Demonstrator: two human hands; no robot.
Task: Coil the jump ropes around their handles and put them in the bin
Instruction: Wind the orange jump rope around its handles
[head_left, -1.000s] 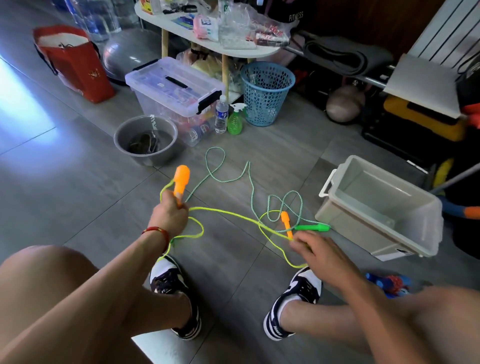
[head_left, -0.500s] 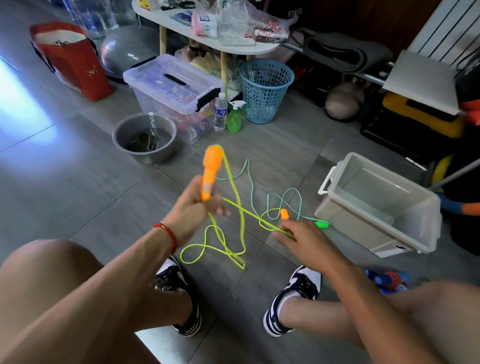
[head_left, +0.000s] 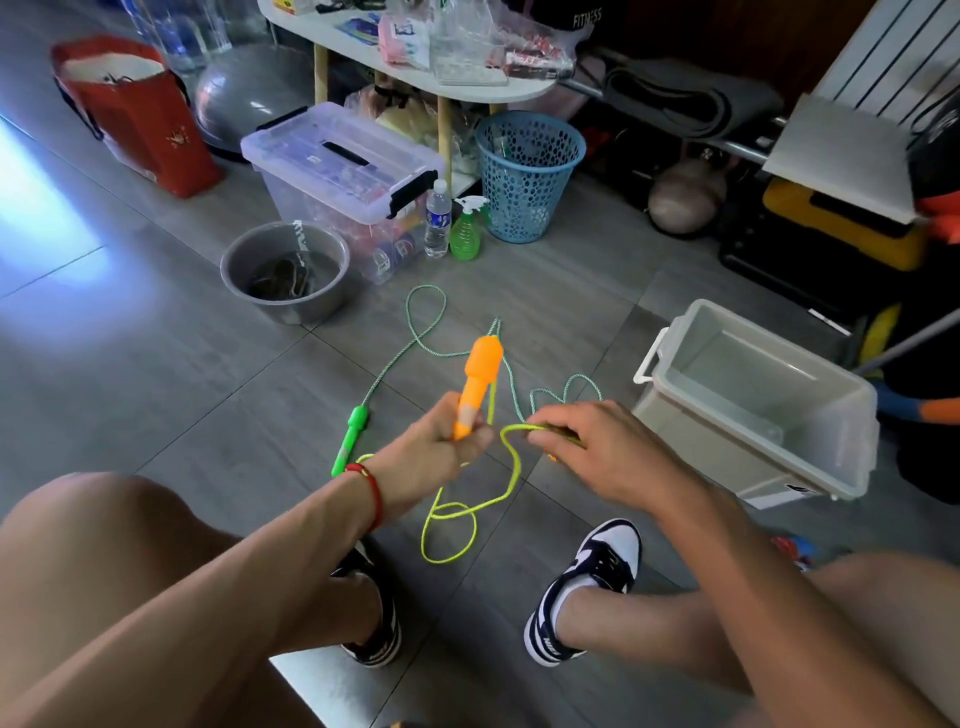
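Looking down from my head camera, my left hand (head_left: 436, 457) sits at the centre of the frame with its fingers curled round the lower end of an orange handle (head_left: 478, 384), which stands nearly upright and tilts a little toward the upper right. My right hand (head_left: 597, 447) is just to the right of it, fingers bent and pinching the yellow rope (head_left: 467, 512), which arches between my two hands and then drops into loose loops on the grey tile floor (head_left: 156, 395) between my shoes. A small bit of orange shows under my right hand; I cannot tell whether it is the rope's second handle. The green-and-white rope (head_left: 423, 332) lies on the floor above my hands, curling toward the middle of the frame, and its green handle (head_left: 350, 439) lies flat just left of my left hand, not touching it. The grey bin (head_left: 753, 410) stands open at the right of the frame, near my right hand but apart from it. In the upper middle are a grey bowl (head_left: 284, 270), a clear lidded box (head_left: 343, 176), a water bottle (head_left: 437, 221), a green spray bottle (head_left: 466, 231) and a blue basket (head_left: 527, 176); a red bag (head_left: 140, 114) stands at upper left.
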